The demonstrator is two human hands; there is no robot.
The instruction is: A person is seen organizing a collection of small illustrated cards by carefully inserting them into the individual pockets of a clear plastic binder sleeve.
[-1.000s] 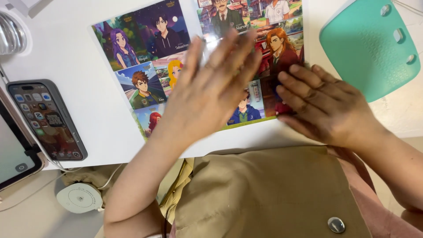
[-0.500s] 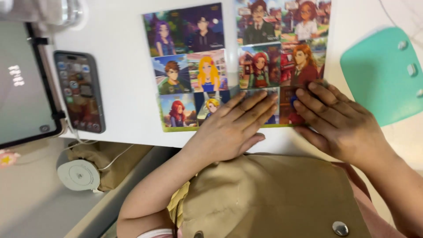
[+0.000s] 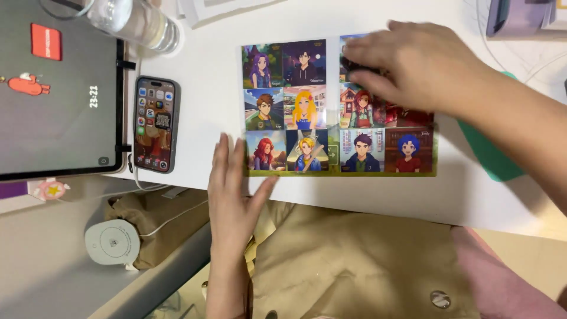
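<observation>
A glossy sheet of cartoon character portraits (image 3: 307, 112) lies flat on the white desk (image 3: 201, 118). My left hand (image 3: 233, 195) rests flat at the desk's near edge, fingers spread, its fingertips touching the sheet's lower left corner. My right hand (image 3: 413, 65) reaches in from the right and presses on the sheet's upper right portraits, fingers curled down on it. It covers that corner, so what lies under the fingers is hidden.
A smartphone (image 3: 155, 124) lies left of the sheet, beside a tablet (image 3: 56, 88) with a lit screen. A clear glass bottle (image 3: 142, 23) lies at the top left. A teal mat (image 3: 490, 156) peeks under my right forearm. A round white charger (image 3: 112, 242) sits below the desk edge.
My left hand slid off the sheet down to its lower left corner. My right hand moved from the lower right up to the upper right portraits. The view shifted, showing the whole sheet.
</observation>
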